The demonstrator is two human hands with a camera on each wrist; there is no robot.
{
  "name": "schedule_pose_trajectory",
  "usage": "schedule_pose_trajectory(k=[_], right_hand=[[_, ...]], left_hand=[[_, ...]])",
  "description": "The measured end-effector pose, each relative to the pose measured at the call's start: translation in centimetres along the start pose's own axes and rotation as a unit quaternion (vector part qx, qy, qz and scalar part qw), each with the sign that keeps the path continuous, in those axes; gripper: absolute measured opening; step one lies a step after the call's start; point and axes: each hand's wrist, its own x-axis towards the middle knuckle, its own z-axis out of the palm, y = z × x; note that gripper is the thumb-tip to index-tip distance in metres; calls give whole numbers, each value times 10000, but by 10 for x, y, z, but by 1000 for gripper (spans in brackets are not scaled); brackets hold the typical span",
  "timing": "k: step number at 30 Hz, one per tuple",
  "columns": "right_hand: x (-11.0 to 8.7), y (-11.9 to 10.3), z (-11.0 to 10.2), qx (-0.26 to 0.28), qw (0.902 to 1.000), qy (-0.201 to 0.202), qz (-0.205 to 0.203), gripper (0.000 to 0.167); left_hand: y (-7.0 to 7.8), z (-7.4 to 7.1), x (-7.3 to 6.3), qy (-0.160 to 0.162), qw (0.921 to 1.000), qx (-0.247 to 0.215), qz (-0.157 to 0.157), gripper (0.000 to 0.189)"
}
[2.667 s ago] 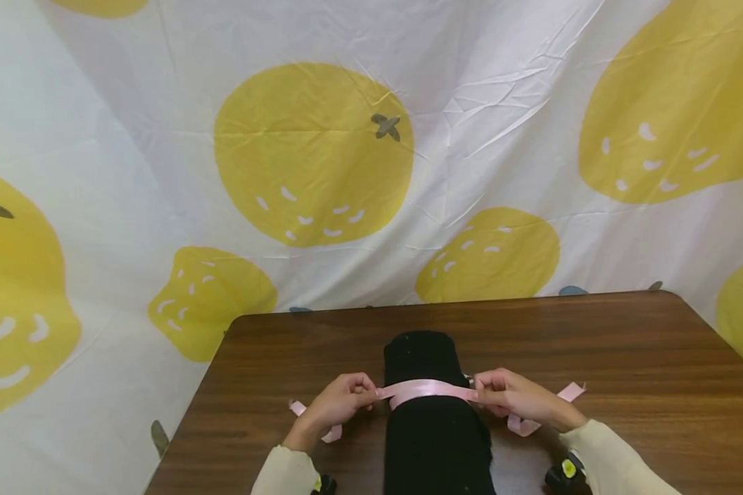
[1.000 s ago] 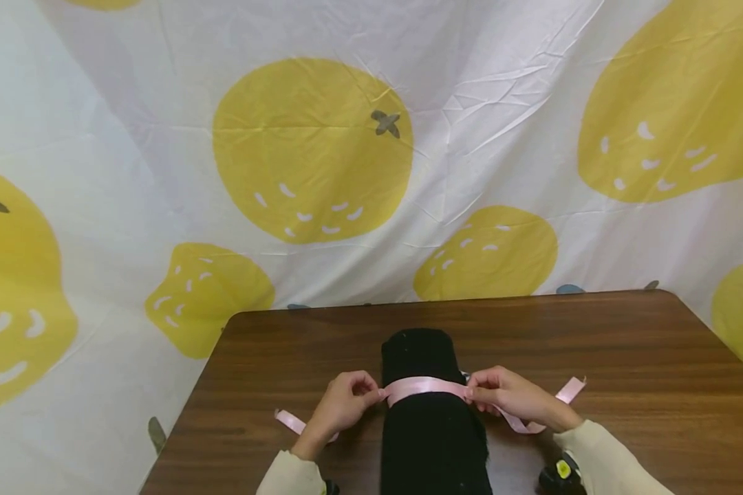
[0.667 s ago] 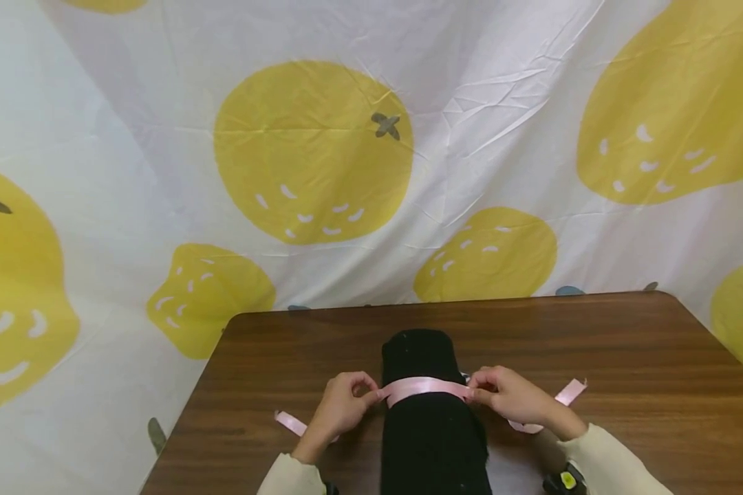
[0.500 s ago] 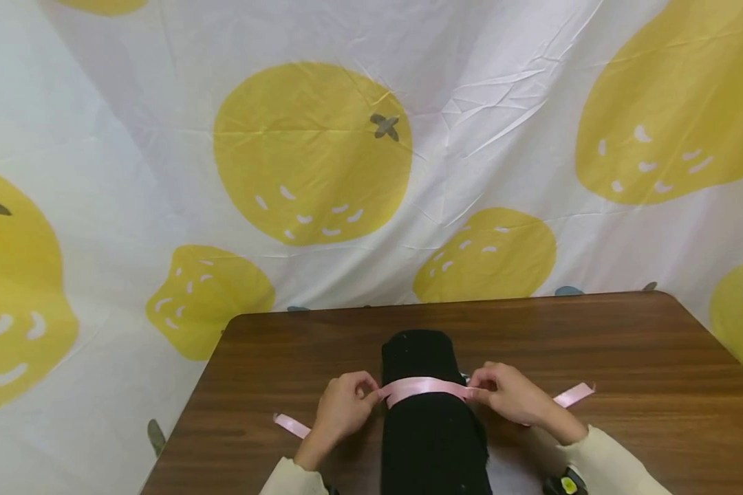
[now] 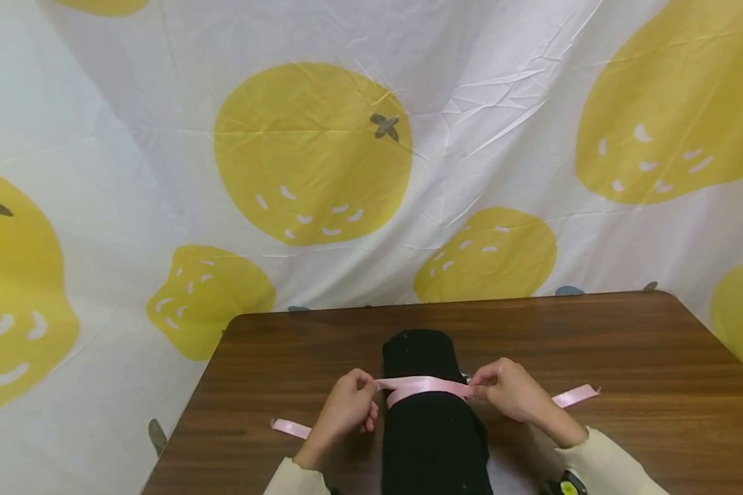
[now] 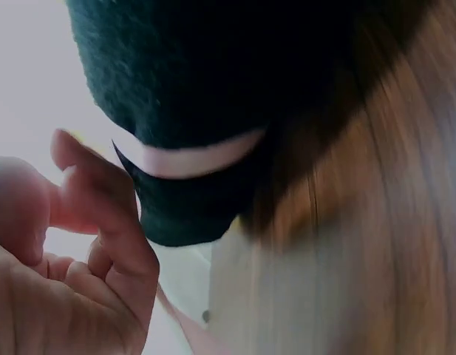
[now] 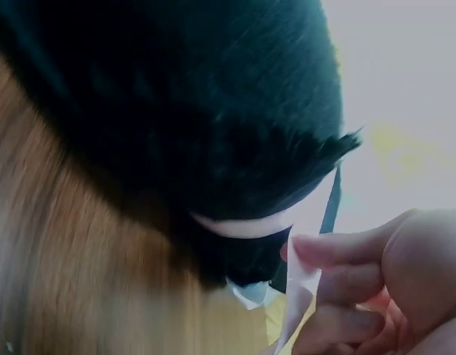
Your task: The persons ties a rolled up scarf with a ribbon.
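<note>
I see L hand [image 5: 348,405] & R hand [image 5: 512,392] both pinching the ribbon [image 5: 426,385], black roll [image 5: 435,447] btwn them, so IMO uneven pull or a slipping pinch could slacken the wrap.

Indoor tabletop work area, cloth-screened; whether it belonged to a home or a studio could not be determined. A white fabric backdrop [image 5: 442,179] filled the head view from 9 o'clock through 12 to 3, its hanging folds and creases, sharpest between 1 and 2 o'clock, marking it as cloth. Large yellow citrus prints, among them a round fruit [image 5: 312,151] at 11 o'clock, gave a household character. A wood-grain counter [image 5: 322,350] with rounded far corners occupied the area around 5 o'clock.
</note>
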Motion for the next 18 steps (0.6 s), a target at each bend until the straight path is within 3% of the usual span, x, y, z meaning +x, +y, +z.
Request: schedule_pose_trajectory(k=[4, 6, 9, 13, 18], right_hand=[[-2, -4, -1, 1083, 9914, -450, 587, 10], [-2, -5, -2, 1779, 9766, -694, 990, 15], [-2, -6, -2, 2416, 9576, -895, 1293, 22], [-2, -6, -2, 2687, 9486, -938, 1383, 23], [-1, -7, -1, 2779, 9450, -812, 1521, 23]], left_hand=[[0, 3, 1, -105, 9952, -877, -420, 19], [0, 4, 1, -72, 9930, -1051, -526, 20], [1, 4, 2, 26, 9918, -1147, -565, 21], [2, 4, 2, 150, 9912, -1216, -500, 21], [2, 5, 3, 260, 9901, -1324, -397, 19]])
